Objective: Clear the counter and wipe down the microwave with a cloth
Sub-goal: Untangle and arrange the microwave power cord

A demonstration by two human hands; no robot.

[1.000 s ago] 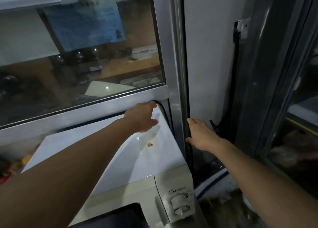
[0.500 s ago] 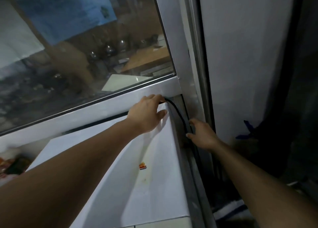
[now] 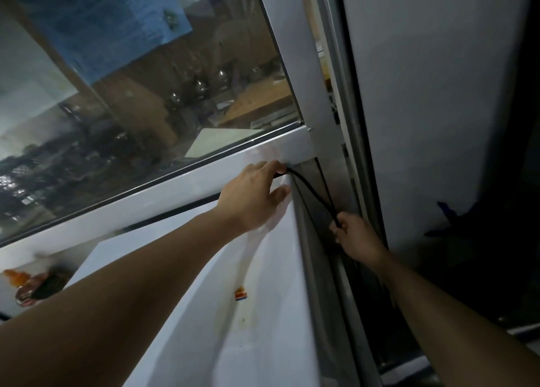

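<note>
window point(image 3: 146, 100): large pane, dim reflections, blue sheet point(image 3: 96, 27) seen on glass | frame point(image 3: 295, 65): pale metal | wall point(image 3: 423, 79): plain white at right | far right: dark, possibly a doorway | light: low

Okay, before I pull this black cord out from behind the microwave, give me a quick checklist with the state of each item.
1. Right hand has the black cord: ok, fingers closed round it in the gap beside the microwave.
2. Left hand is at the cord's upper end: ok, at the back right corner of the microwave top.
3. Cord free between the hands: ok, it arcs loosely, no snag seen.
4. Cord unplugged: cannot tell, no plug or socket shows.
5. Microwave top clear: not ok, a small orange scrap and brownish stains lie on it.
6. Cloth at hand: cannot tell, none in view.
</note>
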